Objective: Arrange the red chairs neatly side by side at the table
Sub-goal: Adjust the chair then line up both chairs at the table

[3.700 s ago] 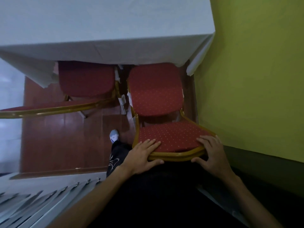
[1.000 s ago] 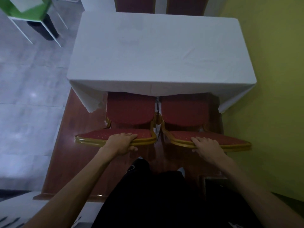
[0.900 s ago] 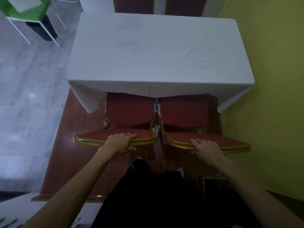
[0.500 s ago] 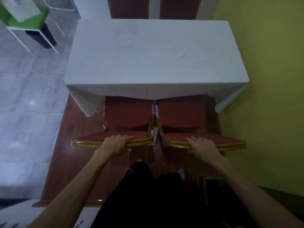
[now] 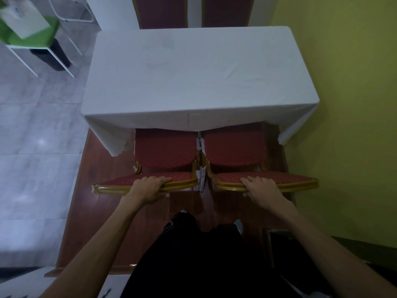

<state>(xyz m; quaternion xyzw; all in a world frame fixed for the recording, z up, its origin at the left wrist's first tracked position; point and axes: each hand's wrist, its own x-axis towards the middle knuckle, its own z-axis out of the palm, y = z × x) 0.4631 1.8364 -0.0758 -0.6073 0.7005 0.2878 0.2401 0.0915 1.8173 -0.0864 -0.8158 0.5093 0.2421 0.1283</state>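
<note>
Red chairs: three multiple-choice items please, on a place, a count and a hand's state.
1. The left hand is on: A the left chair backrest; B the wall; C the floor.
2. Red chairs at the table near side: A one; B two; C four.
3. The right hand is: A hanging free; B gripping the right chair backrest; C flat on the seat.
A: fingers curl over its top edge. B: two seats sit side by side. B: fingers lie over the top, thumb beneath.
</note>
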